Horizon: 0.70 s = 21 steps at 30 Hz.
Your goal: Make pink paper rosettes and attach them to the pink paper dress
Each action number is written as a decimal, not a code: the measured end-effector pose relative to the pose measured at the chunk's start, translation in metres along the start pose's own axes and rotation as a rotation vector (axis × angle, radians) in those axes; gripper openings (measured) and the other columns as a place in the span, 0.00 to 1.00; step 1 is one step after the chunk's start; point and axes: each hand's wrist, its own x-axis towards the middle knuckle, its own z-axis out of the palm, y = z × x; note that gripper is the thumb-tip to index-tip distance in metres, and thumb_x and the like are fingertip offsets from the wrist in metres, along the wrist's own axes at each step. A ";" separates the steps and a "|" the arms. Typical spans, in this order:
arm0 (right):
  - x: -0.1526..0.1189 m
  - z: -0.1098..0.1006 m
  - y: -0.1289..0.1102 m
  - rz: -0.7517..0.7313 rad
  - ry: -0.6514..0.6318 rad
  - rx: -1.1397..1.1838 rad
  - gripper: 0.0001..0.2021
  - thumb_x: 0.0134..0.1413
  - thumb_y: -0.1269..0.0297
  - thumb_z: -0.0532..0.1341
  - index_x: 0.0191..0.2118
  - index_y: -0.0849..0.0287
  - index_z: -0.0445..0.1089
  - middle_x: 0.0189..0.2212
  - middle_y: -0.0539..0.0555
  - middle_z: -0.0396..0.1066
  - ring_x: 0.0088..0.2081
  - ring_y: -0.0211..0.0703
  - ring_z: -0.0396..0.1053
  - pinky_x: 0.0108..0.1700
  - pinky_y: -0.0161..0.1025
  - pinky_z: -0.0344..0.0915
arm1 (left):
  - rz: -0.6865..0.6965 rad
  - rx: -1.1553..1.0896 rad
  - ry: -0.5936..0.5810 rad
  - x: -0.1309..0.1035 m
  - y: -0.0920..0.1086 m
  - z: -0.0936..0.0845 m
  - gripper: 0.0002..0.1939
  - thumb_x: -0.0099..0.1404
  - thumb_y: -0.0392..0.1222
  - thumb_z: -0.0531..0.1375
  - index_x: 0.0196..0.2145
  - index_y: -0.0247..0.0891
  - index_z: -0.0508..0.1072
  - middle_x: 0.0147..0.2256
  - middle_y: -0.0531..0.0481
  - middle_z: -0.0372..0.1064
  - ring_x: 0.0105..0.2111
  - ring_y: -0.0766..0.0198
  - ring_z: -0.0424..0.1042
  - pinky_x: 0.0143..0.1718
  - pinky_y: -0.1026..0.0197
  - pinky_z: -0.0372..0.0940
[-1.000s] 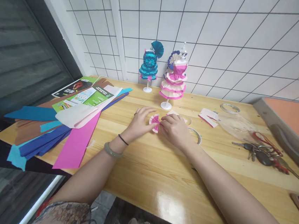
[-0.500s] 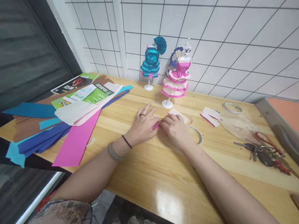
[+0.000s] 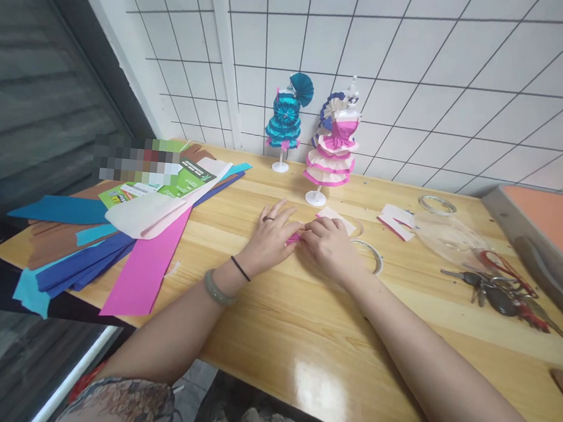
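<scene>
The pleated pink paper [image 3: 293,238] has just gone from a spread, cream-edged fan to a small pink bit showing between the person's fingertips, so most of it is now hidden by the hands. It sits low over the middle of the wooden table [image 3: 270,329], in front of the pink-and-cream paper dress [image 3: 329,166] on its white stand. The left hand [image 3: 269,240] closes on the paper's near side with thumb and forefinger, while its other fingers are loosely raised and apart. The right hand [image 3: 332,246] is more tightly curled, its bunched fingertips nipping the paper at the other side; how the thumb lies beneath, I can't tell. With both hands meeting there, the pleats look gathered and pressed together rather than displayed, and I'd judge that thin paper needs a light, steady pinch, as a slip could let the folds spring apart or crease askew. Just beyond the right hand lies a cut piece of pale paper [image 3: 343,218], with a roll of tape [image 3: 379,259] partly hidden beside that hand. The teal paper dress [image 3: 284,124] stands farther back, near the tiled wall [image 3: 400,56].
</scene>
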 end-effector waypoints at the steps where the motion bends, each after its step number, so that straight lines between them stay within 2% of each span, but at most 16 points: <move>1: 0.000 0.000 0.000 0.000 -0.003 0.002 0.09 0.57 0.68 0.53 0.35 0.62 0.70 0.35 0.59 0.70 0.41 0.48 0.58 0.39 0.43 0.48 | 0.005 -0.006 -0.003 0.000 0.000 0.000 0.12 0.59 0.36 0.54 0.41 0.42 0.70 0.55 0.45 0.57 0.60 0.50 0.44 0.57 0.43 0.41; 6: 0.000 -0.001 -0.001 0.004 -0.016 0.005 0.10 0.58 0.67 0.52 0.40 0.60 0.70 0.35 0.58 0.70 0.40 0.47 0.58 0.39 0.43 0.49 | 0.016 -0.003 0.010 0.000 0.001 -0.001 0.11 0.61 0.36 0.52 0.38 0.40 0.71 0.54 0.44 0.58 0.60 0.50 0.44 0.58 0.41 0.39; 9: 0.000 -0.001 -0.002 0.015 -0.023 0.017 0.11 0.58 0.66 0.52 0.39 0.60 0.71 0.36 0.58 0.70 0.41 0.48 0.59 0.40 0.44 0.50 | 0.035 -0.007 0.000 0.000 0.002 -0.003 0.10 0.61 0.36 0.52 0.37 0.40 0.72 0.54 0.44 0.57 0.60 0.50 0.44 0.58 0.40 0.37; 13: 0.000 -0.004 0.004 0.068 -0.015 0.105 0.12 0.56 0.62 0.54 0.42 0.59 0.70 0.39 0.59 0.70 0.42 0.50 0.61 0.41 0.45 0.53 | 0.009 -0.005 0.017 0.000 -0.001 -0.002 0.08 0.59 0.36 0.53 0.33 0.40 0.72 0.54 0.45 0.58 0.60 0.49 0.44 0.58 0.40 0.37; 18: -0.003 -0.012 0.017 0.168 0.039 0.263 0.25 0.51 0.53 0.58 0.53 0.57 0.61 0.47 0.60 0.66 0.46 0.53 0.63 0.43 0.48 0.59 | -0.073 -0.073 0.071 0.002 -0.011 0.001 0.05 0.57 0.37 0.56 0.31 0.39 0.72 0.52 0.46 0.59 0.59 0.50 0.46 0.58 0.44 0.43; 21: -0.004 -0.011 0.022 0.266 0.056 0.449 0.27 0.49 0.52 0.59 0.54 0.57 0.59 0.49 0.60 0.66 0.47 0.52 0.64 0.44 0.48 0.62 | -0.089 -0.127 0.093 0.003 -0.014 0.002 0.05 0.57 0.37 0.56 0.31 0.39 0.72 0.52 0.46 0.60 0.59 0.51 0.47 0.58 0.46 0.45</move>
